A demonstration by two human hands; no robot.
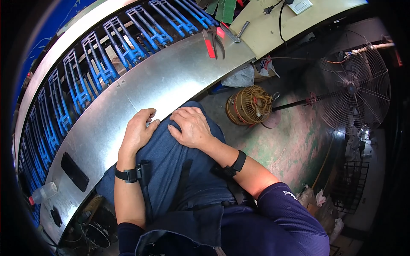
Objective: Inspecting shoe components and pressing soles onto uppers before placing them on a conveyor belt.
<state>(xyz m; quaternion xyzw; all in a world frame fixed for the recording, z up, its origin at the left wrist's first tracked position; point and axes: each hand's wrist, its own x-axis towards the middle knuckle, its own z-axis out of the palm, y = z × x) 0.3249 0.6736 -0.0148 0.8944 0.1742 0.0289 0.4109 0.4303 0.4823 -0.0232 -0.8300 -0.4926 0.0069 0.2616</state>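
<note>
My left hand [139, 130] rests on my knee in blue trousers [171, 158], fingers curled, its fingertips right at the edge of the shiny metal bench top [171, 79]. My right hand [191, 126] lies flat on the same knee beside it, fingers together and pointing left. Neither hand holds anything that I can see. Both wrists wear black straps. Red-handled pliers [212, 42] lie far up the bench, out of reach of both hands.
A row of blue plastic frames [102, 64] runs along the back of the bench. A dark flat object [74, 171] and a clear bottle [44, 192] lie at the bench's left end. On the green floor stand a round wire cage [249, 105] and a pedestal fan [354, 89].
</note>
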